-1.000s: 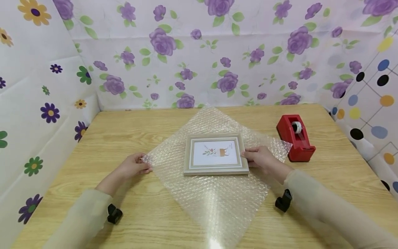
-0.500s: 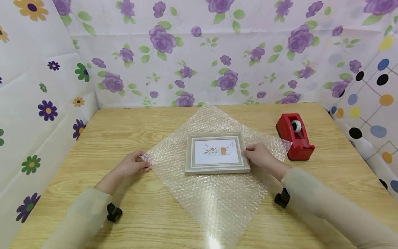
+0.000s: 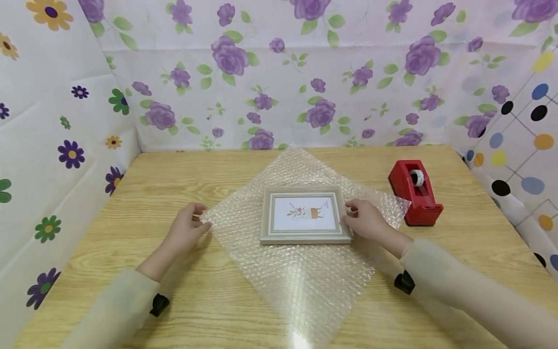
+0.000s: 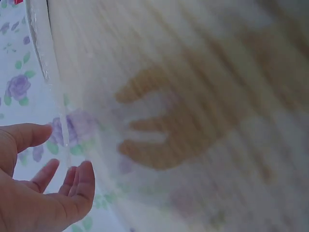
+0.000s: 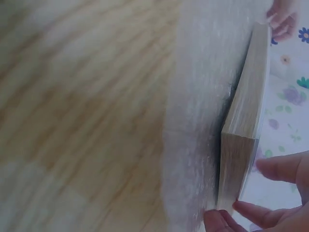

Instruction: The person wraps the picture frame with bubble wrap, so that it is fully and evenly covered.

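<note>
A cream picture frame (image 3: 306, 240) with a flower print lies face up on a sheet of clear bubble wrap (image 3: 296, 281), which is spread like a diamond. My left hand (image 3: 186, 228) is at the sheet's left corner. In the left wrist view its thumb and fingers (image 4: 86, 186) stand apart either side of the wrap's edge, without pinching it. At the picture frame's right end is my right hand (image 3: 366, 220). The right wrist view shows its thumb near the frame's face and its fingertips (image 5: 241, 207) by the side edge, loosely spread.
A red tape dispenser (image 3: 425, 215) with a roll of tape stands at the right, and the wrap's right corner reaches it. Flowered cloth (image 3: 261, 97) hangs behind the wooden table (image 3: 174, 169). Patterned sheets line both sides.
My left hand has let go of the wrap's corner and its fingers have spread. The picture frame has shifted slightly right. My right hand has loosened its grip on the frame's end.
</note>
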{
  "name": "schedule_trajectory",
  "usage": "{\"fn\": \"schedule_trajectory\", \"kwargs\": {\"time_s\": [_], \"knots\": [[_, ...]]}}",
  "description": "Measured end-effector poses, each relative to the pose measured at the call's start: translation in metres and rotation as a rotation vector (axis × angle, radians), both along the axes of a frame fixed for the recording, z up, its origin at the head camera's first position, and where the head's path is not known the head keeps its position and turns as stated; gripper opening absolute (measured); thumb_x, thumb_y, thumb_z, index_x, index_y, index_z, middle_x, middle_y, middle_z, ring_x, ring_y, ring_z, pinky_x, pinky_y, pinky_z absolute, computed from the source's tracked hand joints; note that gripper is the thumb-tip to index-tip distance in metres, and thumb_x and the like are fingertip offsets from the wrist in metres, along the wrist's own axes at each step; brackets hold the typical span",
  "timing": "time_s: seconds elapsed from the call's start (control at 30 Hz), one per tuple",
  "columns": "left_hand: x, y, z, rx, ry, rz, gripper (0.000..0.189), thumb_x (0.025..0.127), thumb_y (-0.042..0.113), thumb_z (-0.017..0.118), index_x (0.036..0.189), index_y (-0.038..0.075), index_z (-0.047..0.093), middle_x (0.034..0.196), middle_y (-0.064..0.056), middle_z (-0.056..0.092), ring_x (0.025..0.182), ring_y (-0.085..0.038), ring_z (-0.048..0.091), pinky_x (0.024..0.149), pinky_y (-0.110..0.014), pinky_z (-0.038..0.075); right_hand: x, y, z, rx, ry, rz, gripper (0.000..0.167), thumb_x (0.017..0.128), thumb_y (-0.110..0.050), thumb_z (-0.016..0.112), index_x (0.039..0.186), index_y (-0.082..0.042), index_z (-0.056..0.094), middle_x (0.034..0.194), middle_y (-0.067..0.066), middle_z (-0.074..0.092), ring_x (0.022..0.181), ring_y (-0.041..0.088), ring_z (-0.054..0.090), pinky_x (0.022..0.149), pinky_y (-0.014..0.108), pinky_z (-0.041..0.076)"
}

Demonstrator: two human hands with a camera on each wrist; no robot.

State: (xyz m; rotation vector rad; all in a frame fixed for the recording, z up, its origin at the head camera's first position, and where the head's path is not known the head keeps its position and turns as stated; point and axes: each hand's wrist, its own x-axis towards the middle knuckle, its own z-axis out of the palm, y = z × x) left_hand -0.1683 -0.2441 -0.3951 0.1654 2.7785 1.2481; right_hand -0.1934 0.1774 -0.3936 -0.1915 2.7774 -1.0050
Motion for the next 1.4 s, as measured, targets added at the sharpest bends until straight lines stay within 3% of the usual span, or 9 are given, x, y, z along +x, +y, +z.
{"fn": "schedule_trajectory", "kwargs": {"time_s": [0.27, 0.4, 0.47, 0.63, 0.77, 0.9, 1.07, 1.23, 1.4], "knots": [[0.005, 0.013, -0.002, -0.114, 0.293, -0.067, 0.036, 0.086, 0.005, 0.067, 0.117, -0.006, 0.054, 0.119, -0.027, 0.051, 0.112, -0.042, 0.046, 0.093, -0.059, 0.039, 0.018, 0.010, -0.001, 0.016, 0.196, 0.142, 0.052, 0.085, -0.017, 0.069, 0.129, 0.004, 0.051, 0.127, 0.026, 0.050, 0.119, 0.042, 0.049, 0.100, 0.058, 0.040], [0.006, 0.020, -0.003, -0.190, 0.508, -0.185, 0.042, 0.079, 0.009, 0.075, 0.116, -0.004, 0.058, 0.121, -0.026, 0.056, 0.114, -0.044, 0.049, 0.097, -0.062, 0.036, 0.025, 0.017, -0.004, -0.014, 0.346, 0.293, 0.054, 0.081, -0.014, 0.075, 0.128, 0.000, 0.054, 0.131, 0.021, 0.051, 0.122, 0.039, 0.048, 0.101, 0.057, 0.040], [0.006, 0.023, -0.003, -0.231, 0.569, -0.278, 0.050, 0.077, 0.015, 0.078, 0.119, -0.003, 0.058, 0.127, -0.024, 0.055, 0.118, -0.043, 0.049, 0.100, -0.061, 0.036, 0.029, 0.022, -0.004, -0.028, 0.397, 0.379, 0.057, 0.078, -0.012, 0.077, 0.129, -0.001, 0.054, 0.133, 0.019, 0.051, 0.124, 0.037, 0.047, 0.101, 0.056, 0.040], [0.012, 0.029, -0.003, -0.358, 0.654, -0.538, 0.072, 0.071, 0.038, 0.078, 0.128, 0.001, 0.056, 0.135, -0.019, 0.053, 0.123, -0.039, 0.049, 0.101, -0.055, 0.041, 0.041, 0.035, -0.007, 0.012, 0.413, 0.538, 0.066, 0.075, -0.022, 0.081, 0.133, -0.006, 0.053, 0.139, 0.009, 0.050, 0.127, 0.030, 0.046, 0.102, 0.050, 0.041], [0.016, 0.033, -0.003, -0.421, 0.727, -0.683, 0.084, 0.066, 0.051, 0.075, 0.131, 0.001, 0.055, 0.136, -0.018, 0.053, 0.123, -0.035, 0.051, 0.100, -0.052, 0.043, 0.050, 0.043, -0.011, 0.067, 0.427, 0.621, 0.077, 0.070, -0.039, 0.081, 0.136, -0.010, 0.052, 0.142, 0.007, 0.048, 0.129, 0.026, 0.045, 0.107, 0.037, 0.038], [0.019, 0.038, -0.005, -0.491, 0.748, -0.733, 0.089, 0.066, 0.056, 0.074, 0.134, 0.003, 0.052, 0.138, -0.015, 0.051, 0.125, -0.032, 0.050, 0.101, -0.050, 0.043, 0.056, 0.049, -0.016, 0.078, 0.386, 0.685, 0.086, 0.067, -0.051, 0.080, 0.138, -0.014, 0.050, 0.145, 0.005, 0.044, 0.133, 0.023, 0.041, 0.111, 0.020, 0.026], [0.024, 0.040, -0.008, -0.552, 0.726, -0.777, 0.083, 0.072, 0.051, 0.075, 0.137, 0.006, 0.049, 0.142, -0.012, 0.049, 0.128, -0.029, 0.049, 0.102, -0.049, 0.043, 0.059, 0.053, -0.025, 0.121, 0.408, 0.797, 0.090, 0.068, -0.059, 0.075, 0.141, -0.016, 0.046, 0.147, 0.004, 0.041, 0.136, 0.021, 0.038, 0.112, 0.020, 0.023], [0.026, 0.042, -0.012, -0.611, 0.856, -0.860, 0.069, 0.076, 0.037, 0.075, 0.134, 0.007, 0.053, 0.137, -0.010, 0.055, 0.124, -0.027, 0.053, 0.100, -0.048, 0.045, 0.061, 0.053, -0.028, 0.155, 0.523, 0.833, 0.087, 0.071, -0.057, 0.075, 0.141, -0.015, 0.046, 0.147, 0.005, 0.041, 0.135, 0.022, 0.039, 0.113, 0.018, 0.017], [0.027, 0.045, -0.020, -0.601, 0.963, -0.883, 0.057, 0.080, 0.030, 0.071, 0.130, 0.005, 0.056, 0.132, -0.010, 0.058, 0.120, -0.027, 0.056, 0.100, -0.047, 0.045, 0.063, 0.053, -0.028, 0.186, 0.546, 0.815, 0.080, 0.075, -0.052, 0.075, 0.141, -0.017, 0.046, 0.147, 0.006, 0.042, 0.135, 0.021, 0.039, 0.111, 0.030, 0.032]]}}
